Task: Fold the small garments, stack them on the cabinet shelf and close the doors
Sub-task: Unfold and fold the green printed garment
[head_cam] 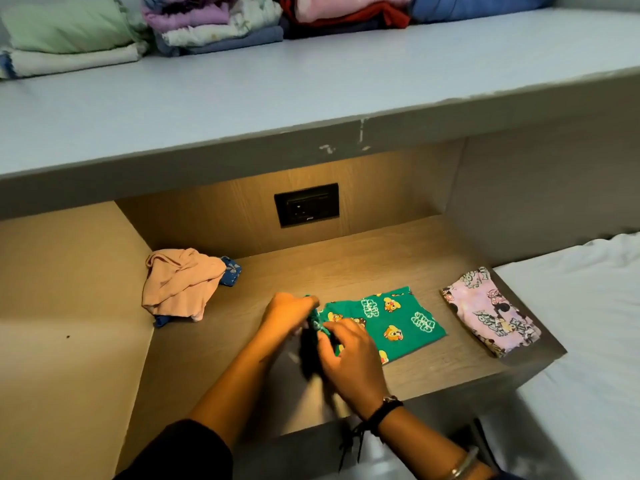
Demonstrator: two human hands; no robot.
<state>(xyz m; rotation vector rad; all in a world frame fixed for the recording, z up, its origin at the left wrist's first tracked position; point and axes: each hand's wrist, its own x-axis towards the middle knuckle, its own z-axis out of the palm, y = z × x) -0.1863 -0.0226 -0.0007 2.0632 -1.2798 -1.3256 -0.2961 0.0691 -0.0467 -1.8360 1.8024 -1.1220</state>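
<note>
A small green garment (391, 322) with cartoon prints lies flat on the wooden niche surface (346, 268). My left hand (287, 311) and my right hand (349, 355) both pinch its bunched left edge, close together. A folded lilac printed garment (488, 311) rests at the right end of the surface. A crumpled peach garment (180, 282) lies at the left over a blue flowered piece (231, 270).
Above runs a pale blue shelf (277, 88) with several stacks of folded clothes (214, 24) along its back. A black socket plate (306, 205) sits in the niche's back wall. A white bed sheet (588, 306) lies to the right.
</note>
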